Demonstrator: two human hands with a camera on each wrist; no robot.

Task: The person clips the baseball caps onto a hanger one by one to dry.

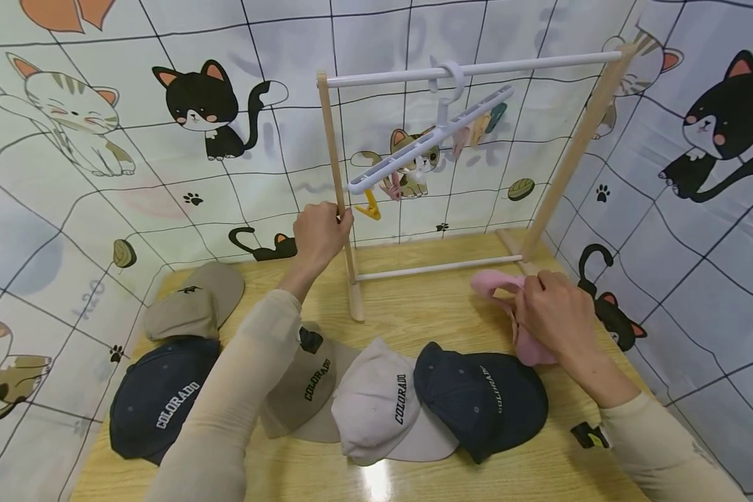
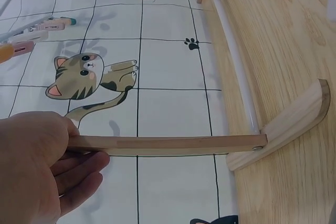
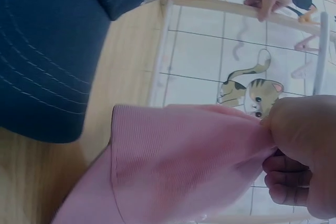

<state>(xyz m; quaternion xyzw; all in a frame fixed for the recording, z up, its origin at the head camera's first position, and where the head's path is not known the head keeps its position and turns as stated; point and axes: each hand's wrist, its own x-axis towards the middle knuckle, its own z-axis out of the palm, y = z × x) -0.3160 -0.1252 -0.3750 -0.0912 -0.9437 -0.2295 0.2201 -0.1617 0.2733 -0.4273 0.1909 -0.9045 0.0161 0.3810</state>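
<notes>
My left hand (image 1: 320, 233) grips the left wooden post (image 2: 168, 144) of a small clothes rack, partway up. In the left wrist view its fingers wrap the post. At the rack's right foot, my right hand (image 1: 555, 310) pinches a pink ribbed cap (image 3: 178, 156) by its fabric, off to the right of the caps on the table. From the rack's top rail (image 1: 539, 63) hangs a white hanger (image 1: 408, 148). Coloured clips dangle from it, including a yellow clip (image 1: 369, 207). The hand covers part of the pink cap in the head view.
Across the front of the wooden table (image 1: 414, 307) lie a tan cap (image 1: 295, 383), a pale cap (image 1: 370, 411) and a navy cap (image 1: 477, 397). A khaki cap (image 1: 188, 307) and another navy cap (image 1: 157, 397) lie at the left. Cat-printed cloth surrounds the table.
</notes>
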